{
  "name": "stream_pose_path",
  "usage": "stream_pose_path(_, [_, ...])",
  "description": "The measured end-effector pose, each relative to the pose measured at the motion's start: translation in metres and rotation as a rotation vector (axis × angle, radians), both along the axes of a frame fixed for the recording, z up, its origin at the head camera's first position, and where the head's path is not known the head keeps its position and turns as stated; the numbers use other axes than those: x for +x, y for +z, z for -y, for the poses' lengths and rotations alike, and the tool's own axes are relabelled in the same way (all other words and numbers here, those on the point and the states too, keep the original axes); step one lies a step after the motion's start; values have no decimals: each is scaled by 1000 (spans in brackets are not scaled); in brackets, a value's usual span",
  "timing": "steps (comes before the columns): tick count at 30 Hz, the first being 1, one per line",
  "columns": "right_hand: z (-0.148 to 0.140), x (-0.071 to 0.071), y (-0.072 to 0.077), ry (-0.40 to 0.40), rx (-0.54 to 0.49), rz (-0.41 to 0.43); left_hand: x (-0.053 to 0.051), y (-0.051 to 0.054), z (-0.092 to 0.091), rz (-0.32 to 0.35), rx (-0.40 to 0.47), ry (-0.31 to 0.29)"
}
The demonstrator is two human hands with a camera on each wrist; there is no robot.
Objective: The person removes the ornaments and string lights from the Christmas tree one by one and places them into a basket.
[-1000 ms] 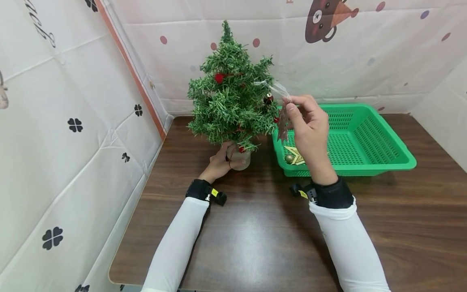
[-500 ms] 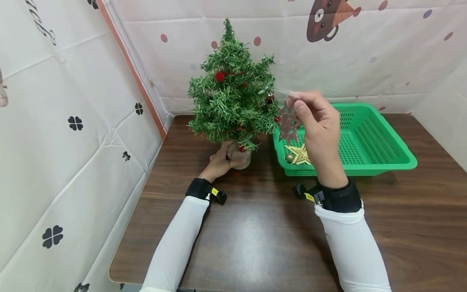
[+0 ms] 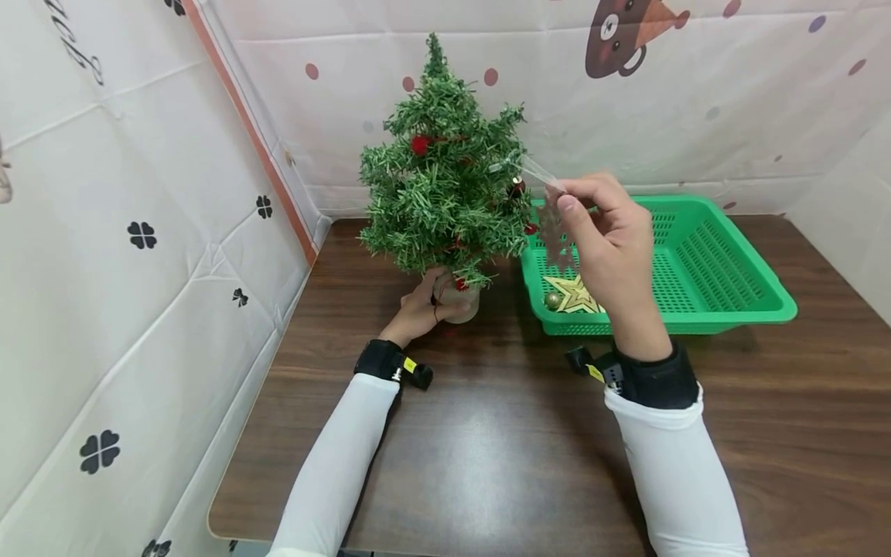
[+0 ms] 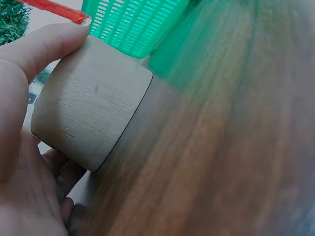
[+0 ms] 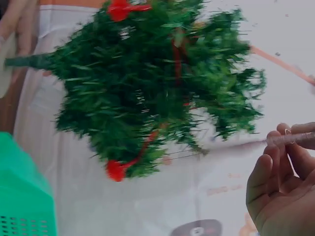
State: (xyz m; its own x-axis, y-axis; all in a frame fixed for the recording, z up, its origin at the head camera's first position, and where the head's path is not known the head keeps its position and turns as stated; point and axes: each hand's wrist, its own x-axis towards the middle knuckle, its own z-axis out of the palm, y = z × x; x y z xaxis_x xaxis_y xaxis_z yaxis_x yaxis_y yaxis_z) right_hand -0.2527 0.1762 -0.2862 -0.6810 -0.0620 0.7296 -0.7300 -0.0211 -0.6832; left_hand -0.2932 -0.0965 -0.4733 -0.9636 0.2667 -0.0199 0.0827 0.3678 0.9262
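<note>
Head: the right hand (image 3: 614,244) has edged right, pinching the ornament (image 3: 555,232) right of the tree (image 3: 445,174); its string (image 3: 546,178) stretches to a branch, apparently caught. Left wrist: the left hand (image 4: 12,113) grips the base (image 4: 93,103). Right wrist: string looks taut.

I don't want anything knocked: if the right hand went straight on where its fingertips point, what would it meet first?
Beyond the clear loop of the ornament it pinches, the right hand would probably meet the tree first, at branches near the dark bauble; depth is unclear.
</note>
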Motion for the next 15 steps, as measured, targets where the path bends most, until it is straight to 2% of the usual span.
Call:
stream_pose_path(3, [-1, 8, 6, -65, 47, -23, 1, 2, 2, 10, -26, 1])
stream_pose_path(8, [-1, 15, 12, -279, 222, -63, 5, 4, 6, 66, -12, -25])
stream_pose_path(12, [0, 18, 12, -355, 259, -111, 9, 5, 9, 164, 42, -31])
stream_pose_path(15, [4, 19, 11, -403, 300, -161, 10, 5, 8, 190, 62, -27])
